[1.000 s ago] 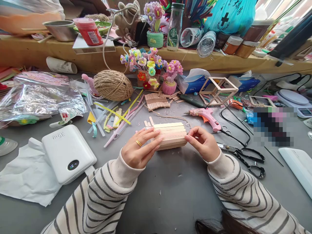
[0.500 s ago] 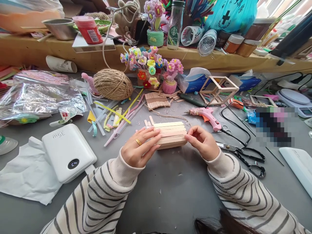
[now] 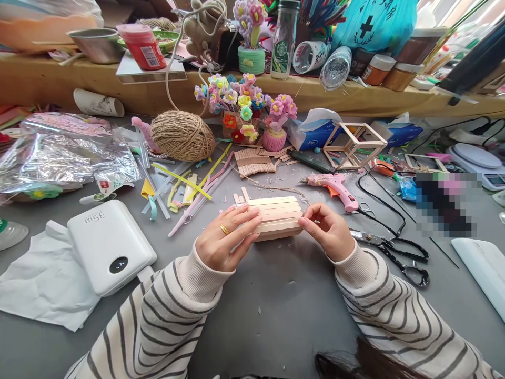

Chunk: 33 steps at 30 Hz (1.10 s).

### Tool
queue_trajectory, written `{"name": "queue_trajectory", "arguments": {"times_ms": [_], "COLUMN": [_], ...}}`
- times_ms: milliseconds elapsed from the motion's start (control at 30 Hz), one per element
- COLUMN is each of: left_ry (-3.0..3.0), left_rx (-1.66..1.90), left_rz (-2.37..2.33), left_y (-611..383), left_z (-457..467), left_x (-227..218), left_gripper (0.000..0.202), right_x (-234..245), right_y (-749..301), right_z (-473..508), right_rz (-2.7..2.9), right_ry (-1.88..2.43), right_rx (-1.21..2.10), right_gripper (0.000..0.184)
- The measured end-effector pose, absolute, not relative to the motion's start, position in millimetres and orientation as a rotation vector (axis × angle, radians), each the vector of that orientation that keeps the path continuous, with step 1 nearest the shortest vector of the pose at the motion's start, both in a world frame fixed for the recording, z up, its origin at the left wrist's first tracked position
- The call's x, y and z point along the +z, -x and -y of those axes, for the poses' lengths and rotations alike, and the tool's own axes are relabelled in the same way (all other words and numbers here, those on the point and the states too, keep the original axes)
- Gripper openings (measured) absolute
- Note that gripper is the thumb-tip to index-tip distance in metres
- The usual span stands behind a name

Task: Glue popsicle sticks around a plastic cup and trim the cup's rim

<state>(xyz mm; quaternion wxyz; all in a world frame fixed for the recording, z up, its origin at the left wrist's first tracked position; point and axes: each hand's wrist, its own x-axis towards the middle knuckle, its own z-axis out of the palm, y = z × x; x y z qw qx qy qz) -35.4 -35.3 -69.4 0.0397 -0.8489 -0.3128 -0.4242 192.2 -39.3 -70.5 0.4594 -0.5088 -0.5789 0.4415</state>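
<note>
A small box of pale wooden craft sticks (image 3: 278,217) rests on the grey table (image 3: 276,310) in front of me. My left hand (image 3: 224,237), with a gold ring, lies against the box's left end, fingers stretched along its front and top. My right hand (image 3: 329,231) pinches the box's right end with curled fingers. Both hands press on the box from opposite sides. A few loose sticks (image 3: 240,197) poke out behind it.
A pink glue gun (image 3: 335,188) and black scissors (image 3: 398,255) lie to the right. A white power bank (image 3: 108,245) on tissue sits left. Behind are a twine ball (image 3: 183,136), pipe-cleaner flowers (image 3: 244,108), a stick cube frame (image 3: 353,145) and a cluttered shelf (image 3: 79,79).
</note>
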Motion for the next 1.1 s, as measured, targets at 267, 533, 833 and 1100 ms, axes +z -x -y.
{"name": "queue_trajectory", "arguments": {"times_ms": [267, 533, 833, 1100], "left_ry": [2.612, 2.605, 2.583, 2.584], "left_rx": [-1.262, -1.296, -1.264, -1.249], "left_rz": [0.95, 0.973, 0.976, 0.952], "left_y": [37.4, 36.5, 37.4, 39.2], "left_z": [36.7, 36.4, 36.7, 36.4], "left_x": [-67.8, -67.9, -70.4, -70.6], "left_gripper": [0.02, 0.017, 0.02, 0.021], "right_x": [-70.6, -70.9, -57.7, -50.2], "right_y": [-193.2, -191.8, -200.5, -201.9], "right_z": [39.6, 40.5, 36.2, 32.8], "right_rz": [1.474, 1.499, 1.734, 1.879], "right_ry": [1.268, 1.281, 1.238, 1.197], "right_rx": [1.035, 0.983, 0.649, 0.63], "right_gripper": [0.026, 0.026, 0.014, 0.012]}}
